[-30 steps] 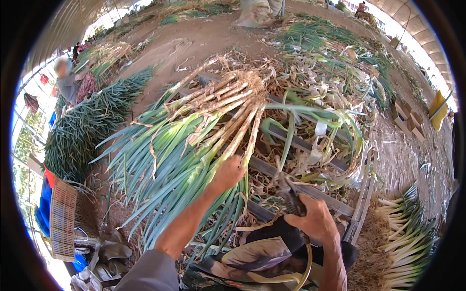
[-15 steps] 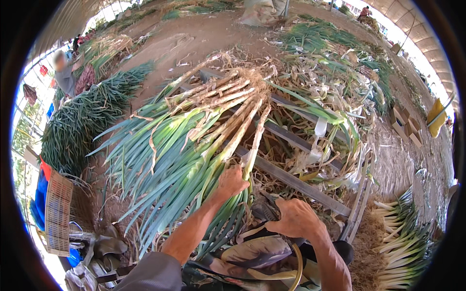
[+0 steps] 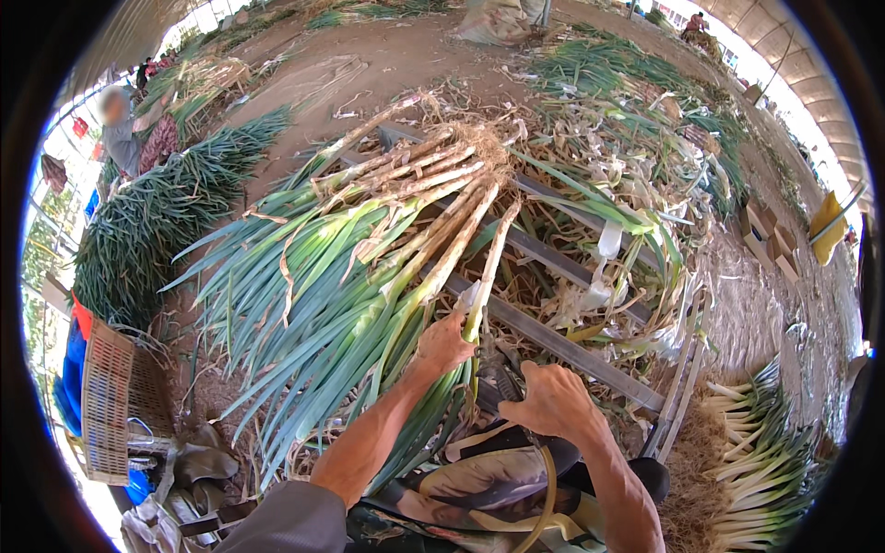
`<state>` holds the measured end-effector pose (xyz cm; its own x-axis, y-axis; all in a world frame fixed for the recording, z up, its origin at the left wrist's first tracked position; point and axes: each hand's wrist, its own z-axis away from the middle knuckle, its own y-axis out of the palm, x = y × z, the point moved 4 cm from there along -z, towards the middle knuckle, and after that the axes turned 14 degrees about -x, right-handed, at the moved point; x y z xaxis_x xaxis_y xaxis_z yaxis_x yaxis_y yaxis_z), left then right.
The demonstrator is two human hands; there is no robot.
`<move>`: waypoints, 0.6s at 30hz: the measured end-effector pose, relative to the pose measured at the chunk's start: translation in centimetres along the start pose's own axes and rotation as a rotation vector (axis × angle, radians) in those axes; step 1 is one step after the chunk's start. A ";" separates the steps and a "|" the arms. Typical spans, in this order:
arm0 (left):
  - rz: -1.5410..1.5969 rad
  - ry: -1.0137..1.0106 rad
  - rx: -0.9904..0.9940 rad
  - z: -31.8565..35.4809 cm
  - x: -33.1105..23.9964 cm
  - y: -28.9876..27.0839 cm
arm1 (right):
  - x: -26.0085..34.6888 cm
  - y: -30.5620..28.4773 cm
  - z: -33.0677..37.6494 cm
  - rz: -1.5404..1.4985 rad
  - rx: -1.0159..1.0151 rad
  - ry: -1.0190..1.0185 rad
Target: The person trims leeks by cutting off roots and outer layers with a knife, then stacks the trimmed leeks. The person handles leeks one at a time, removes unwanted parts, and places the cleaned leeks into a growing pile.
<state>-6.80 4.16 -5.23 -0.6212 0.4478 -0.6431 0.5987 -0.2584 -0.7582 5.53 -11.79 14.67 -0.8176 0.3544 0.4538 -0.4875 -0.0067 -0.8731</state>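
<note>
A large heap of long green onions (image 3: 341, 276) lies in front of me, roots (image 3: 484, 152) away from me and leaves fanned to the left. My left hand (image 3: 445, 346) is closed round one green onion (image 3: 495, 258) at the right side of the heap, where its pale stalk turns green. My right hand (image 3: 556, 401) is over my lap, fingers curled, a short way right of the left hand. What it grips is mostly hidden; a yellowish hose (image 3: 546, 493) hangs below it, and a dark part shows by its fingertips.
Metal bars (image 3: 553, 341) run under the heap, over stripped leaves and skins (image 3: 636, 166). Cleaned green onions (image 3: 756, 461) lie at lower right. At left stand a basket (image 3: 106, 405) and a green onion pile (image 3: 166, 217), with another person (image 3: 120, 138) beyond.
My right hand has shifted slightly left and its fingers have drawn in. My left hand stays nearly in place on the green onion, whose stalk has swung a little to the right.
</note>
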 end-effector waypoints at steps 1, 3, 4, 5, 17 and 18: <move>-0.001 -0.011 0.004 -0.1 0.1 0.2 | -0.1 0.2 -0.2 -0.006 -0.013 0.009; -0.006 -0.039 0.015 -0.2 0.2 0.7 | -0.3 0.6 -0.4 -0.020 -0.033 0.027; -0.012 -0.031 0.032 -0.2 0.1 0.8 | -0.3 0.7 -0.3 -0.038 -0.019 0.017; -0.029 -0.051 0.045 -0.4 0.1 0.9 | -0.3 0.6 0.0 -0.056 -0.006 0.007; -0.122 -0.075 0.131 -0.7 -0.8 0.1 | -0.6 1.4 -2.1 0.045 -0.112 -0.058; -0.111 -0.067 0.103 -0.6 -0.8 0.3 | -0.9 1.8 -2.6 0.047 -0.169 -0.081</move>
<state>-5.85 4.30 -4.86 -0.7149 0.4209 -0.5583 0.4721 -0.2985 -0.8295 6.20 -9.66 12.24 -0.8635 0.2811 0.4188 -0.3953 0.1384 -0.9080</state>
